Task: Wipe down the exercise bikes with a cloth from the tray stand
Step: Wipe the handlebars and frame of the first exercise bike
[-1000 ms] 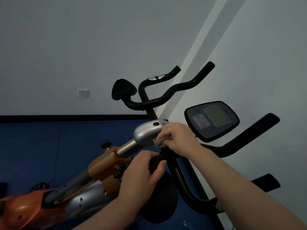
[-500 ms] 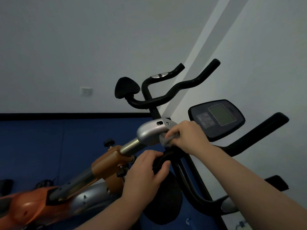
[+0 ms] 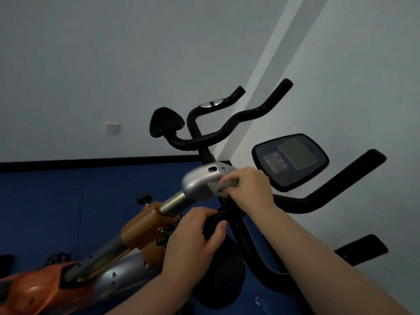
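Right hand [image 3: 251,189] was clenched on a grey cloth [image 3: 223,187], only a crumpled corner of which showed between the fingers; the cloth was pressed against the right-hand end of the silver cap [image 3: 201,181] that topped the near bike's stem; the cap bore a slot and a screw on its upper face. Left hand [image 3: 195,243] lay lower and nearer the camera, curled around a black part [image 3: 210,226] of the handlebar junction, thumb on the right side and fingers over the top; both forearms entered from the lower edge. Below the cap, a chrome post [image 3: 173,202] slid into an orange collar [image 3: 142,226] carrying a black knob [image 3: 143,198]; the collar continued down-left to the orange and silver body [image 3: 45,285] of the bike. A black round pad [image 3: 223,276] hung beneath the left hand; a black handlebar [image 3: 336,188] curved out to the right from behind the right wrist; a console [image 3: 291,161] with a grey screen stood just above it, tilted. Behind, a second bike showed a black saddle [image 3: 166,122] and black bars [image 3: 254,110] with a silver sensor; blue flooring [image 3: 56,196] met a dark skirting and a pale wall [image 3: 113,64], on which sat a white socket [image 3: 112,128].
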A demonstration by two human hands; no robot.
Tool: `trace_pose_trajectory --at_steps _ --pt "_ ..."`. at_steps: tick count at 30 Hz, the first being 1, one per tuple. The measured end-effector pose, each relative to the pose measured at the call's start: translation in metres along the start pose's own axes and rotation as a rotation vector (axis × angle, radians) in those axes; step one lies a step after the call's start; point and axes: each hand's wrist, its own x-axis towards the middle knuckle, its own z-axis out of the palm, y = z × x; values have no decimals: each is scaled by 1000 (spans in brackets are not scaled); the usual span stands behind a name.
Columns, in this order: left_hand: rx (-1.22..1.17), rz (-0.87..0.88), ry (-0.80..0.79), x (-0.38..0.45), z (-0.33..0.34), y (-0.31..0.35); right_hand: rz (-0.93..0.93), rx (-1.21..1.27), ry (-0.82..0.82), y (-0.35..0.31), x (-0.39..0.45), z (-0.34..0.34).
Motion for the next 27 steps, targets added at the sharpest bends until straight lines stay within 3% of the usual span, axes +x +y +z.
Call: trace_pose_trajectory --at_steps 4,9,14,18,23,27 --pt "-18 17 16 -2 0 0 2 59 8 -6 -5 -3" --pt "-49 -1 21 -2 -1 3 -39 279 306 10 -48 -49" --pt "-54 -40 20 -3 -1 2 108 154 2 27 -110 -25" --pt "-3 -40 36 -5 0 4 199 9 149 24 -106 0" --pt "203 209 93 -5 -2 13 227 2 111 22 -94 5" --pt "270 248 90 -10 1 21 159 1 100 28 -113 3"
